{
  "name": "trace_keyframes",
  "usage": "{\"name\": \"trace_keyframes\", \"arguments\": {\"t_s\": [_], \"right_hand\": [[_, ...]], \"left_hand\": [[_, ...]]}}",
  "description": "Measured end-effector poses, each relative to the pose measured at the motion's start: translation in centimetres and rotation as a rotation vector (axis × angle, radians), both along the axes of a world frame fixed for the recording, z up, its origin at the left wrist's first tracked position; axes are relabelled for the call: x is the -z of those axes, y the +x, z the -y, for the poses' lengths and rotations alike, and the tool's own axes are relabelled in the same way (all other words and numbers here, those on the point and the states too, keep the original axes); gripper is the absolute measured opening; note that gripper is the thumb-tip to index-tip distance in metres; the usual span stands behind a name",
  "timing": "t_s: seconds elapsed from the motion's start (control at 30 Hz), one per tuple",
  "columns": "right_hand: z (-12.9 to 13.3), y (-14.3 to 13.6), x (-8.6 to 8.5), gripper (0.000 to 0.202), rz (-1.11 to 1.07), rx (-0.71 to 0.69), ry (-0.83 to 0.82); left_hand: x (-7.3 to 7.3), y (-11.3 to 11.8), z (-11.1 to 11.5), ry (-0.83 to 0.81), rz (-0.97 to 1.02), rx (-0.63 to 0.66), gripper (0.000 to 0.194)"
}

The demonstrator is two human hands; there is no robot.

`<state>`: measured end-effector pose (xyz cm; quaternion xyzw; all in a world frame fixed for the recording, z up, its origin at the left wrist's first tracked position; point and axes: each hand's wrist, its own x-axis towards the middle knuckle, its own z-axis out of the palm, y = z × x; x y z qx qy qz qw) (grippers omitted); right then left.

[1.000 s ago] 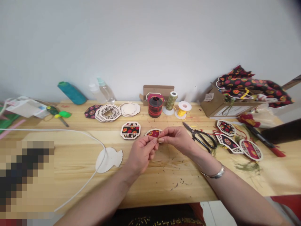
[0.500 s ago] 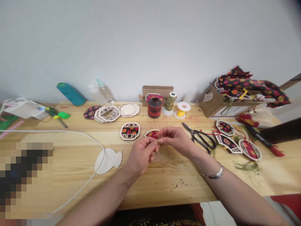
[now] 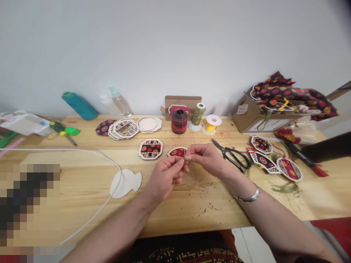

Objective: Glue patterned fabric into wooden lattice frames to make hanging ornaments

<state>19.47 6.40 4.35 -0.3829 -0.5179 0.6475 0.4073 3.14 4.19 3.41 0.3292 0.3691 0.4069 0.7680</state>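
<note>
My left hand (image 3: 168, 176) and my right hand (image 3: 205, 157) meet fingertip to fingertip above the wooden table (image 3: 175, 215). Both are pinched closed on something thin and small, too little of it showing to name. Just behind my fingers lies a pale-rimmed ornament with red patterned fabric (image 3: 177, 152), partly hidden by them. Left of it rests an octagonal lattice ornament (image 3: 150, 149) backed with dark floral fabric. Black-handled scissors (image 3: 233, 156) lie to the right of my right hand. A white fish-shaped cutout (image 3: 124, 183) is left of my left forearm, crossed by a white cable (image 3: 105, 205).
At the back stand a red cord spool (image 3: 179, 122), an olive thread cone (image 3: 197, 116) and a yellow cord spool (image 3: 212, 125). Lattice frames (image 3: 124, 128) are stacked back left. A cardboard box (image 3: 248, 115) holds patterned fabric; finished ornaments (image 3: 289, 169) lie at right.
The view has shifted slightly. My hands stay pinched together in nearly the same place, with the fingertips turned a little; the small greenish bit between them no longer shows.
</note>
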Motion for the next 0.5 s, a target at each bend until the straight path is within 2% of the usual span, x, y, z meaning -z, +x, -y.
{"name": "trace_keyframes", "arguments": {"t_s": [0.13, 0.5], "right_hand": [[-0.14, 0.14, -0.08, 0.018, 0.052, 0.010, 0.033], [-0.20, 0.22, -0.05, 0.016, 0.123, 0.076, 0.079]], "left_hand": [[-0.06, -0.03, -0.06, -0.042, 0.059, 0.007, 0.024], [0.19, 0.17, 0.03, -0.035, 0.026, -0.008, 0.023]]}}
